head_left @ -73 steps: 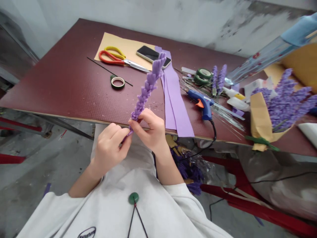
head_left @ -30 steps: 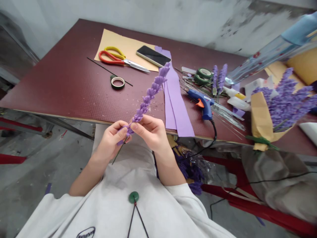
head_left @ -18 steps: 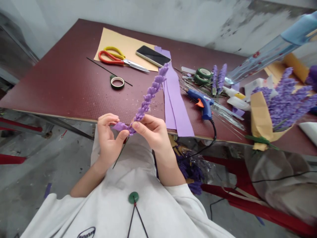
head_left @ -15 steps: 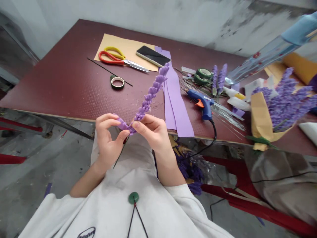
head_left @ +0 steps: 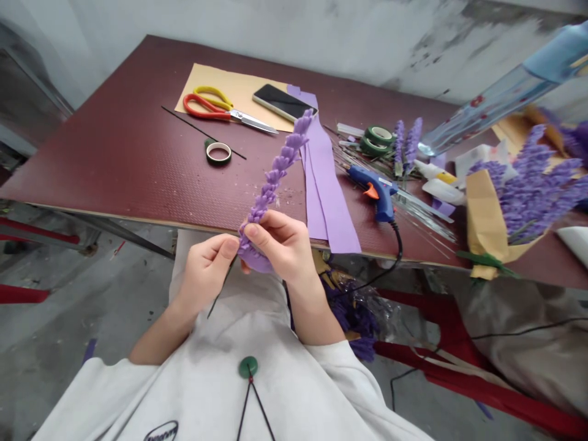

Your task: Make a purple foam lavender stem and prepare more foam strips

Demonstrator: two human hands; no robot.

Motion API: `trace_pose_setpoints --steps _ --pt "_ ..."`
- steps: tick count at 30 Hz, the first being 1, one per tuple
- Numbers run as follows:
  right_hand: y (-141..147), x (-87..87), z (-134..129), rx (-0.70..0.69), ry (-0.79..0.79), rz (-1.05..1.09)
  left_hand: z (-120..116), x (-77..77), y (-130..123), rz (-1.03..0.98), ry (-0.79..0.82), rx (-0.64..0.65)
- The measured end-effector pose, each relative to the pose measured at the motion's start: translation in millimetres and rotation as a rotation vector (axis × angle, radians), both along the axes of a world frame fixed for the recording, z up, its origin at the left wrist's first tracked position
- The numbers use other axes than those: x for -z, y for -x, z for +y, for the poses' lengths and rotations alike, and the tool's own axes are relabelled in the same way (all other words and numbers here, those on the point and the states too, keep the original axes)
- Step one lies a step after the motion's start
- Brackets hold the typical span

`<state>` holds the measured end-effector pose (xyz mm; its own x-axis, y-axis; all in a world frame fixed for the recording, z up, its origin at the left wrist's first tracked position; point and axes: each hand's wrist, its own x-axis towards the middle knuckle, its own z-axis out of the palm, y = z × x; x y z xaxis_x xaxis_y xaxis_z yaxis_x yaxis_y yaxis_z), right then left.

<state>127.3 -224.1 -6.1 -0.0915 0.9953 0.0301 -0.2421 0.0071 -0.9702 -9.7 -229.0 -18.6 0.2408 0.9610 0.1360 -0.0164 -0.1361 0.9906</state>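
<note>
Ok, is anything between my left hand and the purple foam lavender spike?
Nothing visible stands between them. Your left hand is right beside the purple foam lavender spike, its thumb tip close to the spike's base, which your right hand pinches.

Purple foam lavender sprig (head_left: 274, 177) in the right hand (head_left: 277, 246)

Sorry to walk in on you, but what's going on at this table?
A person is handling a purple foam lavender spike at the table edge. The right hand pinches its lower end, where a purple strip curls beneath, and the left hand is beside it. A thin dark wire stem pokes out below. Purple foam strips and a blue glue gun lie on the maroon table.
</note>
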Motion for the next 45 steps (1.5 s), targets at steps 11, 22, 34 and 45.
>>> trace_pose_setpoints --steps 11,22,34,45 --pt "-9.3 3.2 1.9 -0.060 -0.389 -0.020 -11.9 -4.3 2.7 -0.414 0.473 0.330" --pt "-7.8 -1.6 -3.2 -0.199 -0.320 0.065 -12.2 -3.0 -9.9 -0.561 0.519 0.444" --pt "-16.3 -9.2 -2.3 -0.125 -0.296 -0.089 -11.0 -1.5 -7.5 -0.413 0.363 0.272" --pt "-15.9 18.1 20.3 -0.326 -0.311 0.101 -7.7 6.5 -16.1 -0.610 0.513 0.506"
